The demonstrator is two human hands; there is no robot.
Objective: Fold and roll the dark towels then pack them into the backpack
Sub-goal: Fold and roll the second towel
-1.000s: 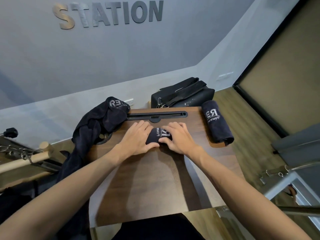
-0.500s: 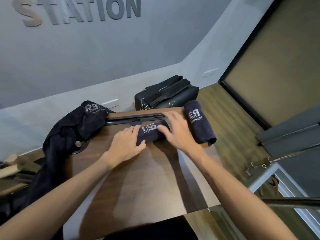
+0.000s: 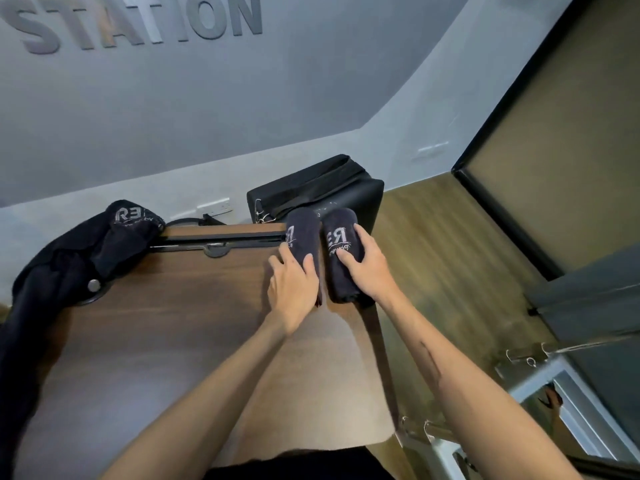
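Wood-grain table (image 3: 166,341) against grey wall, wood floor at right. Two rolled dark towels lie side by side at table's far right corner, logos up, black backpack (image 3: 346,188) just behind. Left hand (image 3: 294,289) grips left roll (image 3: 304,237); right hand (image 3: 367,268) grips right roll (image 3: 341,251). Unfolded towels (image 3: 86,258) heaped at far left.

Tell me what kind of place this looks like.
Probably a gym or fitness studio: raised STATION lettering on the wall, matching logo towels rolled on a wooden table, and metal-framed equipment with clips beside it.
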